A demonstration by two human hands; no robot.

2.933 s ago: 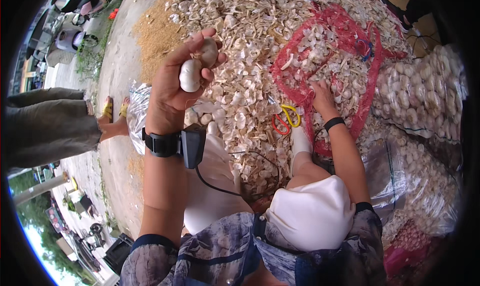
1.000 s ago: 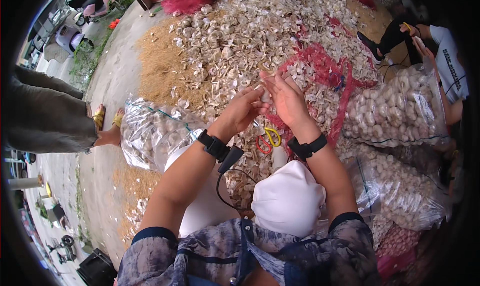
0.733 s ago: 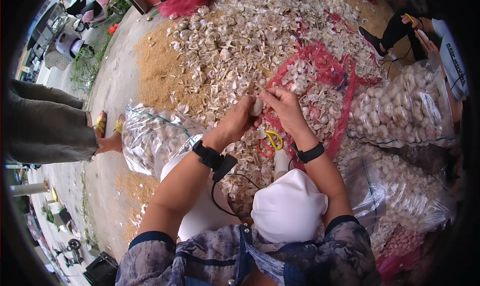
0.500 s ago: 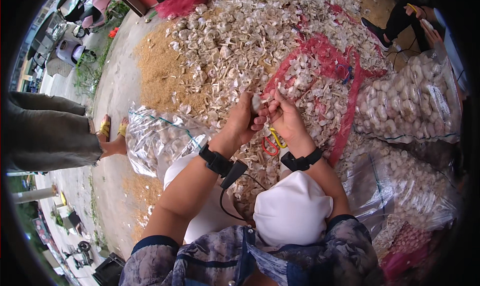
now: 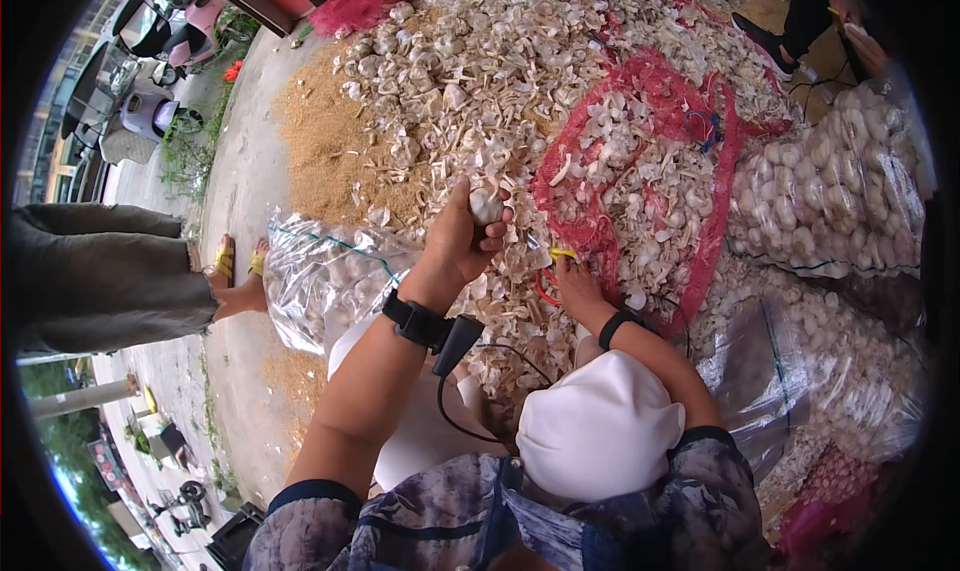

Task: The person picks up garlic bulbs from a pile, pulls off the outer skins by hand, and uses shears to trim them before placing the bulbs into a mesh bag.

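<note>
Left hand [image 5: 465, 239]: closed around a garlic bulb [image 5: 486, 206], thumb along one side, fingers curled on the other; bulb raised over the heap, left of the red net
Right hand [image 5: 580, 286]: lowered to the scissors [image 5: 562, 254], fingertips at the yellow handle; whether the grasp is complete cannot be told
Scissors: one pair, one yellow handle and one red, on the heap, beside the net's lower left edge
Heap [image 5: 450, 96]: garlic bulbs, skins and cut stalks, spread on the floor in front of the person
Red net [image 5: 655, 86]: mesh, lying open on the heap, skins and stalks within its loop
Clear bag [image 5: 325, 281]: garlic-filled, left of the left forearm
Second clear bag [image 5: 830, 191]: garlic-filled, right of the net
Tan husks [image 5: 325, 131]: strewn along the heap's left edge
</note>
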